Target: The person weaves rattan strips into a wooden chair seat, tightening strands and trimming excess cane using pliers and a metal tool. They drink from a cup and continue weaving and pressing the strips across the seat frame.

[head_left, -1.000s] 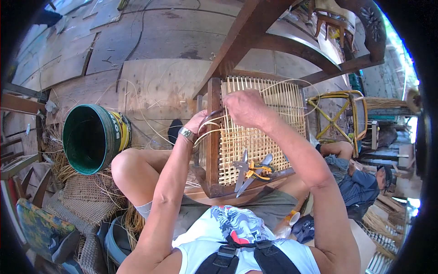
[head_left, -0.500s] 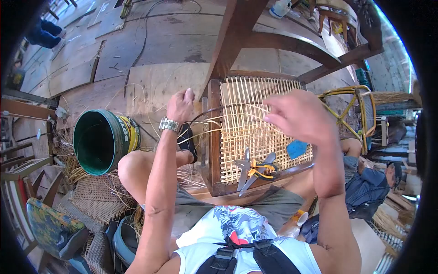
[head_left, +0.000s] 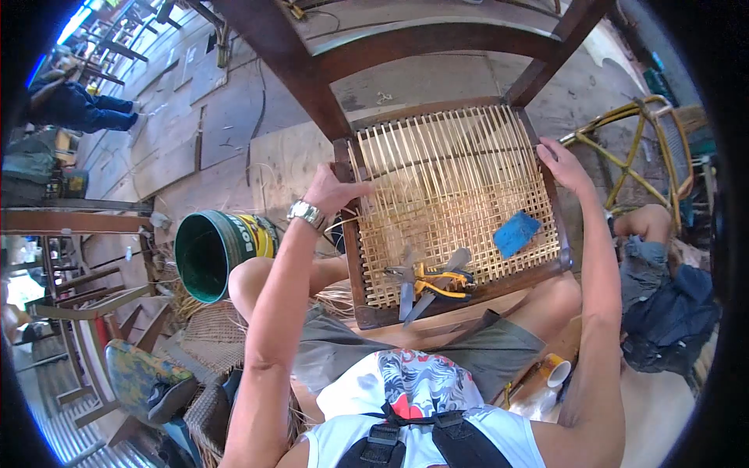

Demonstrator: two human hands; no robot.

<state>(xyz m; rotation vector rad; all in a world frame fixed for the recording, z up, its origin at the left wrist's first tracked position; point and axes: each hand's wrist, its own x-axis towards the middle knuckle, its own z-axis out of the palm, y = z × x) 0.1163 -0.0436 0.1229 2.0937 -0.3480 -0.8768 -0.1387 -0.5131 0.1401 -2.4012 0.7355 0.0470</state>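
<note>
A wooden chair's seat frame (head_left: 460, 292) rests across my lap, with pale cane strips (head_left: 437, 195) strung over it. The lower part is woven into a tight grid; the upper part shows mostly parallel strips. One dark thin strip (head_left: 437, 162) runs crosswise through them. My left hand (head_left: 334, 189) grips the left rail, its thumb stretched over the cane. At the right rail, my right hand (head_left: 563, 165) has its fingers curled on the edge. Orange-and-black-handled pliers (head_left: 445, 282) and metal cutters (head_left: 407, 285) lie on the weave near me, beside a blue sponge-like piece (head_left: 516, 234).
A green-lined bucket (head_left: 204, 256) stands left of my knee. A yellow-framed chair (head_left: 636, 148) is at the right, near another seated person (head_left: 663, 304). A cup (head_left: 552, 370) lies by my right thigh. Another person (head_left: 94, 109) is at the far left.
My left hand has come down onto the left rail, and my right hand has moved from over the cane to the right rail. The view has turned, and the dark strip now lies straighter across the seat.
</note>
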